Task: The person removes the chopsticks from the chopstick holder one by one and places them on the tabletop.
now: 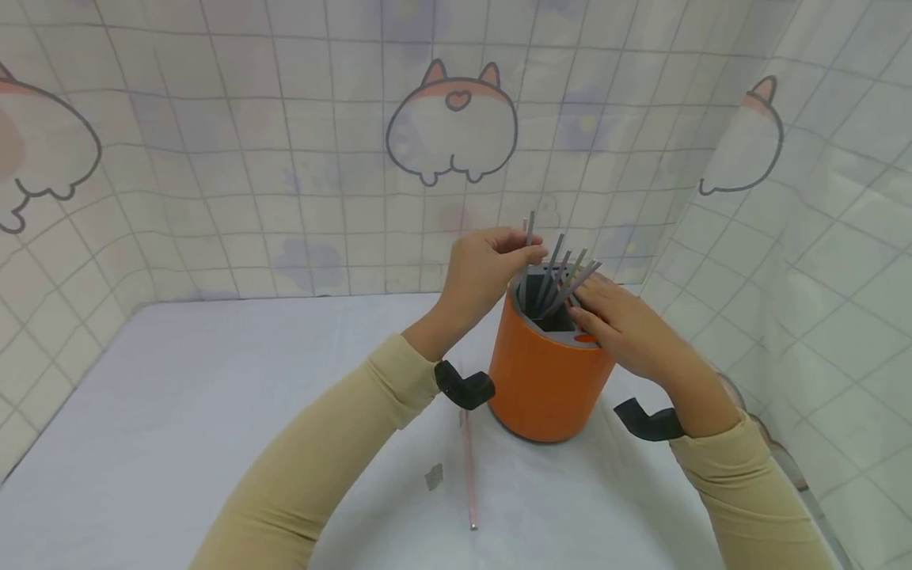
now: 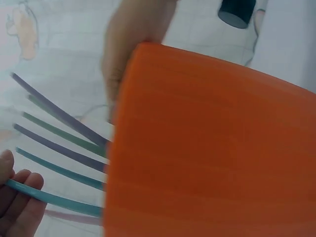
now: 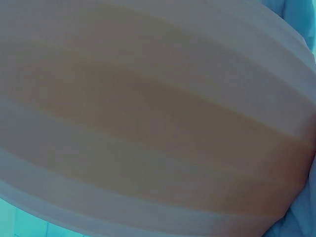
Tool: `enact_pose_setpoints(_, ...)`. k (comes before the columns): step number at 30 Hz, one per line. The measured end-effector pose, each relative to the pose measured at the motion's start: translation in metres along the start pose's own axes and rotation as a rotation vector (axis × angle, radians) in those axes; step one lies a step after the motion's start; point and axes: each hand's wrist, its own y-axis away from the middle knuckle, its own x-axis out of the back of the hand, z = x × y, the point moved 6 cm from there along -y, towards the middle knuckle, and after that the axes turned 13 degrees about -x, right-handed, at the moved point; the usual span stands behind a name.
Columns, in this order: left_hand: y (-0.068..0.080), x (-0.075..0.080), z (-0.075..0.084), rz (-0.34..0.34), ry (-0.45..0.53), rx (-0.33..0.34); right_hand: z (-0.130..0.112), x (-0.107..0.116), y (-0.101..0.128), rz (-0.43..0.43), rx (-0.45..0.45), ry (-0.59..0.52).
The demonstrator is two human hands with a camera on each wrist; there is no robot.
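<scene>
Your left hand (image 1: pixel 492 269) pinches a grey stick (image 1: pixel 530 229) over the orange pot (image 1: pixel 545 380); right hand (image 1: pixel 616 321), fingers flat, rests on the rim w/ sticks inside.

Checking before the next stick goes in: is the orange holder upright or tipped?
Upright. The orange holder stands on its base on the table, sticks poking out of its top; the right hand rests on its rim.

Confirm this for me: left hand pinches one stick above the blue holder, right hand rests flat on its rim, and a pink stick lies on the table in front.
One thing is wrong: the holder is orange, not blue, as the head view shows. The rest stands: the left hand pinches one stick above it, the right hand rests flat on its rim, and a pink stick lies on the table in front.
</scene>
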Motion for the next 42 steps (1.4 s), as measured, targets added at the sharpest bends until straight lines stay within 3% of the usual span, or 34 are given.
enact_pose_setpoints(5,-0.004,0.014,0.031,0.042,0.053,-0.129,-0.001,-0.001,-0.001,-0.002,0.007,-0.008)
enact_pose_setpoints(12,-0.007,0.038,0.083,0.108,0.145,-0.244,-0.003,0.0,-0.001,-0.009,-0.007,0.011)
enact_pose_setpoints(17,-0.003,0.059,0.111,0.174,0.209,-0.346,-0.003,0.0,-0.002,-0.012,-0.012,0.023)
enact_pose_setpoints(21,-0.001,0.073,0.115,0.202,0.257,-0.313,-0.001,-0.002,-0.003,-0.017,-0.023,0.029)
enact_pose_setpoints(26,-0.001,0.084,0.09,0.173,0.312,-0.188,0.001,-0.002,-0.003,-0.014,-0.037,0.038)
enact_pose_setpoints(31,0.008,0.084,0.039,0.121,0.318,-0.007,0.002,-0.001,-0.002,-0.006,-0.025,0.033)
enact_pose_setpoints(36,0.025,0.068,-0.018,0.049,0.299,0.189,0.003,0.0,0.0,0.001,-0.016,0.03)
enact_pose_setpoints(42,0.059,0.049,-0.077,-0.027,0.25,0.434,0.003,0.001,0.001,0.011,-0.006,0.032)
